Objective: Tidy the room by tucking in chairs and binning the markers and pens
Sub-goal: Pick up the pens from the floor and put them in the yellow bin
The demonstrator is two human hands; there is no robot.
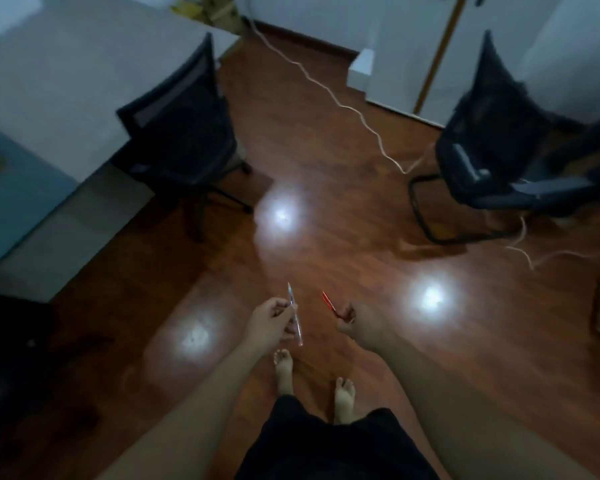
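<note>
You are standing barefoot on a glossy reddish-brown wooden floor (326, 161), and three bright patches of reflected light sit on it: one ahead of your hands, one to the near left, one to the right. The room is dim and the picture is blurred.

A pale bench (59, 84) fills the far left, with something yellow at its left edge, too blurred to identify. White cupboard doors close off the far right, and one pale cable (329, 95) snakes across the floor from the far wall towards the right.

You can count two dark chairs. The left chair (181, 133) stands just beside the bench corner, its seat out on the floor. The right chair (492, 147) stands well apart from the bench, out in the open near the cupboards.

You hold two pens, one in each hand. Your left hand (269, 323) is closed on a clear pen (295, 315), pinched at its middle, its tip pointing away from you. Your right hand (359, 322) is closed on a red pen (330, 305), gripped at its near end. The two pens are near each other but apart, both above the floor just ahead of your feet.
</note>
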